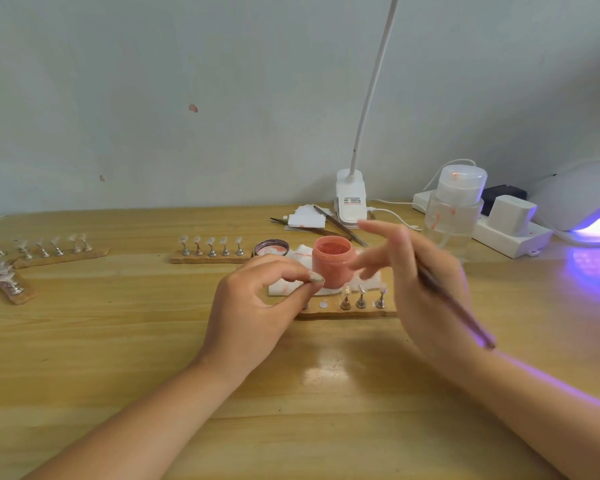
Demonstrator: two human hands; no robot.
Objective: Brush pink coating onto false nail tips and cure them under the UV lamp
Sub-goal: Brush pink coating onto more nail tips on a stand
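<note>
Pink jar between hands, left hand pinching nail tip, right hand holding brush

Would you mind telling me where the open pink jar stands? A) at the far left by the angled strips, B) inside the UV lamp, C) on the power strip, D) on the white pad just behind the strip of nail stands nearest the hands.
D: the pink jar stands lidless on the white pad, just behind the nearest strip, between the left hand and right hand.
</note>
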